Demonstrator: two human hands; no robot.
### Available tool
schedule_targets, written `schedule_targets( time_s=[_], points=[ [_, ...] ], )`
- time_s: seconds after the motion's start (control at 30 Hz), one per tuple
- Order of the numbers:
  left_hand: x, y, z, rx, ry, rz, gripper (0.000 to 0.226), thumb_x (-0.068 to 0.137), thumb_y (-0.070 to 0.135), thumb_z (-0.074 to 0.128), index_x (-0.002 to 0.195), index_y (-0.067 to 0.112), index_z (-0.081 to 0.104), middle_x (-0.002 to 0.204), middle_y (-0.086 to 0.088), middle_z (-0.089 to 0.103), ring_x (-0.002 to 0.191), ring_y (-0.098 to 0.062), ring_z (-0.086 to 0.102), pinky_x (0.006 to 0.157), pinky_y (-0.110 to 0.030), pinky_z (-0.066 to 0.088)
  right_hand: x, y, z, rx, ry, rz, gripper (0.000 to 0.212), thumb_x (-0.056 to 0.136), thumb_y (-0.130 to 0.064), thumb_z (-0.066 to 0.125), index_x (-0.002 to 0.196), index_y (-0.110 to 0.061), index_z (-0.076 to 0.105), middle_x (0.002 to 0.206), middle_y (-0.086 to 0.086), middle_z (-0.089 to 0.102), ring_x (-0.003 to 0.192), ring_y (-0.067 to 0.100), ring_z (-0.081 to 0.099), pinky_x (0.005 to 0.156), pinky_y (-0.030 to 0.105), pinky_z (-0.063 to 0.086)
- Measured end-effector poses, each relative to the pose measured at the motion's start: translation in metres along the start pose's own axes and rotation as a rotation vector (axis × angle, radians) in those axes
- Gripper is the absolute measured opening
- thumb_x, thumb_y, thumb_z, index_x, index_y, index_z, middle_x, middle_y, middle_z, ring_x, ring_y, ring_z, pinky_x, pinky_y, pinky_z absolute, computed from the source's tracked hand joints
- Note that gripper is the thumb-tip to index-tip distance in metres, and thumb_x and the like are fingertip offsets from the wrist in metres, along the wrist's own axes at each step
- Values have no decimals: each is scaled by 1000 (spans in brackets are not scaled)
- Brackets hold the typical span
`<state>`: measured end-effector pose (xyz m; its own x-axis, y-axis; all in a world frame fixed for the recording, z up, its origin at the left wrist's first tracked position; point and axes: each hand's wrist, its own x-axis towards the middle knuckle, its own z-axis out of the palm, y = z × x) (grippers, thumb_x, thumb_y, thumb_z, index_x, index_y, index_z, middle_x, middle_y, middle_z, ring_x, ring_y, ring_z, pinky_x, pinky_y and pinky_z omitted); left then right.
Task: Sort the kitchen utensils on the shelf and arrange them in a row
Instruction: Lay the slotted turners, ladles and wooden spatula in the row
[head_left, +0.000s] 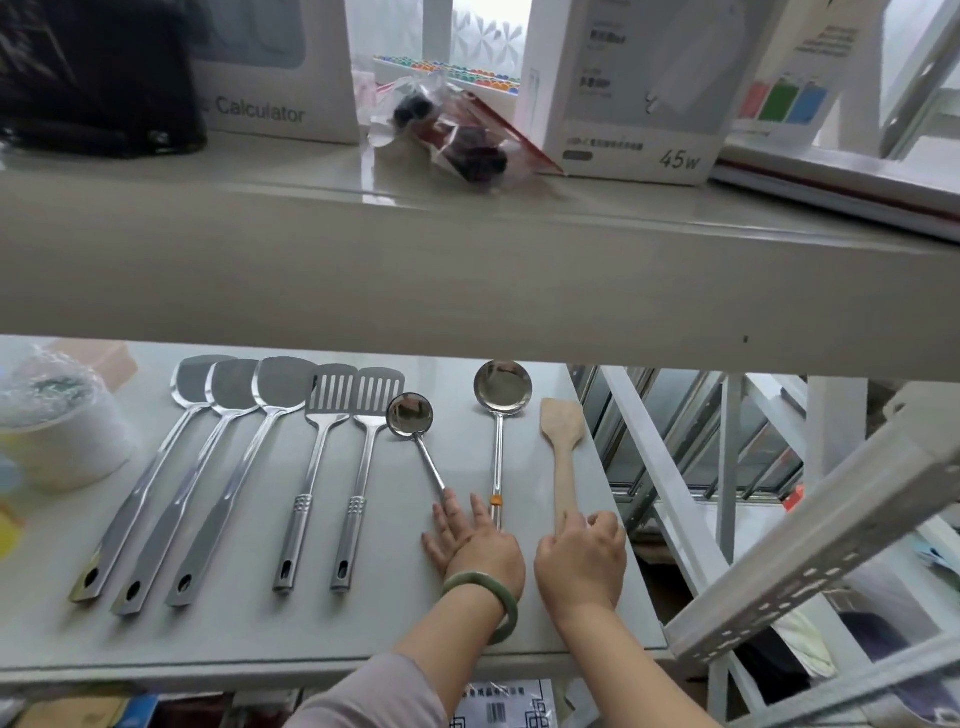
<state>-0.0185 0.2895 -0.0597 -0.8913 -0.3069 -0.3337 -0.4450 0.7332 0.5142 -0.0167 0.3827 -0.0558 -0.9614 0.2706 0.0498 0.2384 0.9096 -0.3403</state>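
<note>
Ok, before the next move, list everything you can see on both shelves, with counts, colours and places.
solid spatulas: 3, steel, left of the row on the lower shelf
slotted spatulas: 2, steel, middle of the row
ladles: 2, steel, small one left of large one
wooden spatula: 1, pale wood, right end of the row
wrapped cup: 1, white, lower shelf far left
Calculator box: 1, white, upper shelf left
45w box: 1, white, upper shelf right
plastic bag: 1, clear with dark contents, upper shelf middle
bracelet: 1, green, left wrist
left hand: flat over the ladle handles
right hand: on the wooden spatula's handle
</note>
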Motion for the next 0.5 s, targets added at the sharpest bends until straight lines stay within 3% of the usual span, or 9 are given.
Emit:
schedule_targets(
  time_s=[0.1,0.23,0.37,0.5],
  points=[
    [2,-10,-4,-51,54,73,56,99,35,25,151,16,11,160,-6,-10,148,-23,-3,121,-40,-1,1,-11,2,161,4,-152,42,88,-24,54,128,-13,54,134,15,46,126,28,40,110,37,34],
    [14,-25,-15,-14,104,133,47,99,28,30,145,16,33,160,-2,11,144,-23,18,119,-31,15,0,-41,6,293,-187,-328,41,90,-23,54,130,-13,55,137,11,49,130,23,41,111,26,27],
    [22,-34,-26,75,82,198,43,97,22,36,140,14,40,158,-2,17,139,-25,25,116,-28,20,2,-53,8,263,-305,-339,41,92,-21,51,131,-14,54,145,8,44,133,21,40,111,22,26],
    [24,-40,-28,131,70,262,47,97,16,35,144,12,33,158,-2,19,142,-23,22,117,-26,16,8,-54,9,224,-323,-299,41,92,-14,47,133,-8,52,149,12,38,136,21,38,112,21,23]
  ],
)
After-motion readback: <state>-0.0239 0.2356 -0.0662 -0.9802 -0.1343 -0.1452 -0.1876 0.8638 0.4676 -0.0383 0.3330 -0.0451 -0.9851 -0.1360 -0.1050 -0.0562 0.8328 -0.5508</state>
